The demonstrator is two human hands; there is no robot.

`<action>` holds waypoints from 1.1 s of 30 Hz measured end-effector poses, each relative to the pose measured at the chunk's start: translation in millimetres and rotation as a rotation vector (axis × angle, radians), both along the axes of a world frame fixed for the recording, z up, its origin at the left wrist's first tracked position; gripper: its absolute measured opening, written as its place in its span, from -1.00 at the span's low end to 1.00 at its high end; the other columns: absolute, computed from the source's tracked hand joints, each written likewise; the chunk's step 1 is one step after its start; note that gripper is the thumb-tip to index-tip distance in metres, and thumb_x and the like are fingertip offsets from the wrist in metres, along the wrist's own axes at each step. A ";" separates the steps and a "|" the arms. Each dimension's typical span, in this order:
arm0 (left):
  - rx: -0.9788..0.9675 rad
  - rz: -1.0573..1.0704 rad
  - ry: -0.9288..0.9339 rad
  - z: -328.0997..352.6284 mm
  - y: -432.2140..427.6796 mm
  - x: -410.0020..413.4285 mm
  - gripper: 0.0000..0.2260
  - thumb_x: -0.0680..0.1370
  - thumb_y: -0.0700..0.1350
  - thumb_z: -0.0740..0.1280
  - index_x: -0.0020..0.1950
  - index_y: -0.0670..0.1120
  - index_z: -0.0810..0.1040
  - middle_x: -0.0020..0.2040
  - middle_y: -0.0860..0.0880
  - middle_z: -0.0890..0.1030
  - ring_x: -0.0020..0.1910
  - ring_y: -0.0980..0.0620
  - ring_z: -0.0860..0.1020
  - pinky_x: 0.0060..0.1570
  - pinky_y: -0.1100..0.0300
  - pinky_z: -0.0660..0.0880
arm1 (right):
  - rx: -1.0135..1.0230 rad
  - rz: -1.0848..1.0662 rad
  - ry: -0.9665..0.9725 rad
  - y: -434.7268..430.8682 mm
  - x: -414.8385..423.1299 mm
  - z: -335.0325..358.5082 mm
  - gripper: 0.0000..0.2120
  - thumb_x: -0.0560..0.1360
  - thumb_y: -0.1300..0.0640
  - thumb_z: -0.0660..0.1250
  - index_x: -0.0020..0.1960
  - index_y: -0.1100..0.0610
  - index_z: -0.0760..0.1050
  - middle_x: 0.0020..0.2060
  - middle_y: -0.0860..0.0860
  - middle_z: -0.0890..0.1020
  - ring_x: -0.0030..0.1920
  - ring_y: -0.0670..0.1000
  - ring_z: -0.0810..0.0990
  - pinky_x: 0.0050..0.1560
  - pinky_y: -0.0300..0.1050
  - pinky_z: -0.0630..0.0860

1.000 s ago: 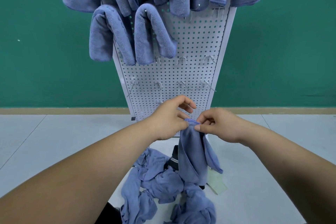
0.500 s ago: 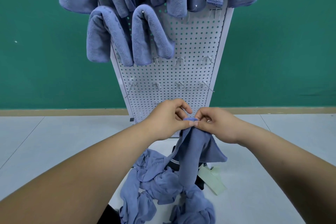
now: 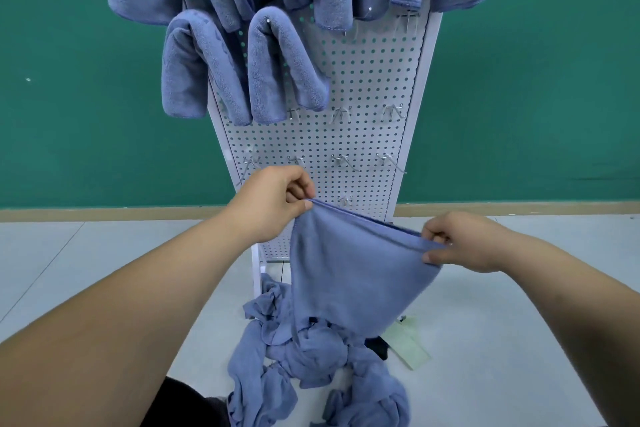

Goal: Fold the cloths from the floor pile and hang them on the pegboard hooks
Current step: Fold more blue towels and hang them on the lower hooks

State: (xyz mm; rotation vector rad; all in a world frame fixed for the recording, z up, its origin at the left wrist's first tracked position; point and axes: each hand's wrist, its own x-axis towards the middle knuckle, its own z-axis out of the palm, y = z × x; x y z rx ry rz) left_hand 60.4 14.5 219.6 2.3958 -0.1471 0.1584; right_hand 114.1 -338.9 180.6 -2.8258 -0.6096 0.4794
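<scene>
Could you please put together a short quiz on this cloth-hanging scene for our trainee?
1. True or false: the left hand and the right hand each pinch the top edge of the hanging blue microfibre cloth.
2. The crumpled blue cloth pile lies: A on the grey floor; B on a table; C in a basket.
3. Fill in: the metal wire hooks just above the hands on the white perforated pegboard are ___ (bare/loaded).
Key: 1 true; 2 A; 3 bare.
</scene>
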 end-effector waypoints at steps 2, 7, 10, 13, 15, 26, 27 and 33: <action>0.057 0.022 0.002 0.6 9.9 -1.2 -0.80 0.52 -0.24 0.55 -0.09 0.06 0.64 -0.18 0.08 0.67 -0.32 0.20 0.58 -0.10 0.28 0.60 | 0.111 -0.032 -0.026 -12.7 2.7 2.7 -0.89 0.48 -0.12 0.54 -0.16 -0.16 0.63 -0.18 -0.22 0.69 -0.08 -0.07 0.65 0.00 -0.03 0.61; 0.174 0.023 -0.029 -2.3 10.2 -2.1 -0.79 0.52 -0.25 0.53 -0.07 0.06 0.63 -0.20 0.12 0.65 -0.29 0.20 0.60 -0.19 0.42 0.51 | 0.085 0.004 -0.374 -12.2 1.7 9.1 -0.87 0.47 -0.17 0.54 -0.11 -0.16 0.65 -0.03 -0.19 0.56 0.06 0.01 0.47 0.09 -0.01 0.48; 0.145 0.068 -0.050 0.6 11.8 -2.8 -0.82 0.54 -0.25 0.52 -0.03 0.03 0.65 -0.20 0.13 0.66 -0.25 0.16 0.63 -0.34 0.46 0.47 | -0.053 -0.023 -0.476 -16.8 1.1 9.0 -0.76 0.46 -0.30 0.50 -0.16 -0.15 0.62 0.03 -0.21 0.49 0.07 0.02 0.40 0.05 0.03 0.50; 0.142 0.092 -0.053 0.0 14.0 -2.6 -0.83 0.53 -0.25 0.53 -0.02 0.01 0.65 -0.19 0.12 0.67 -0.26 0.17 0.63 -0.38 0.46 0.47 | -0.117 -0.080 -0.395 -22.8 0.1 4.6 -0.77 0.53 -0.31 0.41 -0.03 -0.18 0.64 0.09 -0.29 0.60 0.13 -0.01 0.53 0.03 -0.01 0.58; 0.191 0.087 -0.044 -3.1 13.8 -1.0 -0.84 0.54 -0.25 0.52 0.01 0.00 0.66 -0.18 0.12 0.66 -0.28 0.22 0.60 -0.40 0.48 0.45 | -0.065 -0.119 -0.373 -22.8 -0.8 2.3 -0.82 0.56 -0.25 0.40 0.03 -0.18 0.67 0.05 -0.24 0.70 0.04 -0.03 0.63 -0.01 -0.03 0.62; 0.163 0.344 0.118 -17.7 11.5 3.0 -0.92 0.58 -0.14 0.47 -0.09 -0.03 0.61 -0.21 -0.01 0.67 -0.11 -0.09 0.62 -0.10 0.10 0.57 | 0.638 -0.462 -0.272 -5.0 -4.9 12.9 -0.79 0.43 0.04 0.65 -0.01 -0.12 0.66 -0.28 -0.11 0.73 -0.17 -0.05 0.69 -0.16 -0.10 0.60; 0.033 0.387 0.178 -19.8 11.2 3.6 -0.92 0.58 -0.14 0.47 -0.09 -0.04 0.61 -0.20 -0.04 0.69 -0.13 -0.08 0.63 -0.10 0.08 0.60 | 0.652 -0.456 -0.257 -4.4 -4.8 12.0 -0.83 0.46 0.04 0.62 -0.02 -0.10 0.68 -0.26 -0.09 0.73 -0.18 -0.02 0.68 -0.18 -0.12 0.56; -0.738 0.479 0.379 -11.2 -3.3 1.3 -0.88 0.59 -0.16 0.49 -0.11 -0.12 0.60 -0.31 -0.03 0.66 -0.30 0.02 0.61 -0.01 0.05 0.66 | 0.919 -0.497 0.018 3.1 -4.8 11.1 -0.87 0.58 0.07 0.46 -0.09 0.11 0.65 -0.13 0.17 0.70 -0.15 0.04 0.60 0.02 0.18 0.64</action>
